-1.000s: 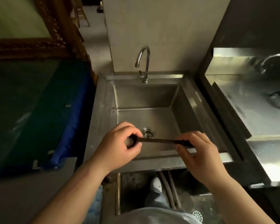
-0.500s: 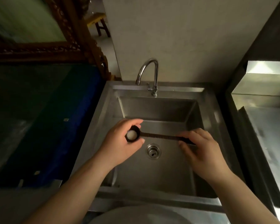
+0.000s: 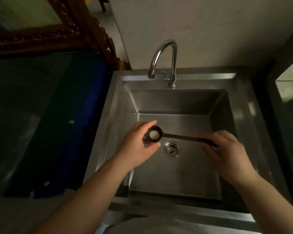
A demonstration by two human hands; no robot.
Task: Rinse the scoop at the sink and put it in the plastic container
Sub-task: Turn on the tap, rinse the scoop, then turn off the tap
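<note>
A dark scoop with a long thin handle is held level over the steel sink, just above the drain. Its round bowl holds a pale lump. My left hand cups the bowl end, thumb and fingers around its rim. The handle's far end is pinched in my right hand. The chrome tap stands at the back of the sink with no water running from it. No plastic container is in view.
A dark surface with a blue edge lies left of the sink. A carved wooden frame leans behind it. A steel counter is at the far right. The wall rises right behind the tap.
The view has moved closer over the sink. Both hands carried the scoop forward over the basin, and my left hand has opened around the bowl, showing the pale lump inside.
</note>
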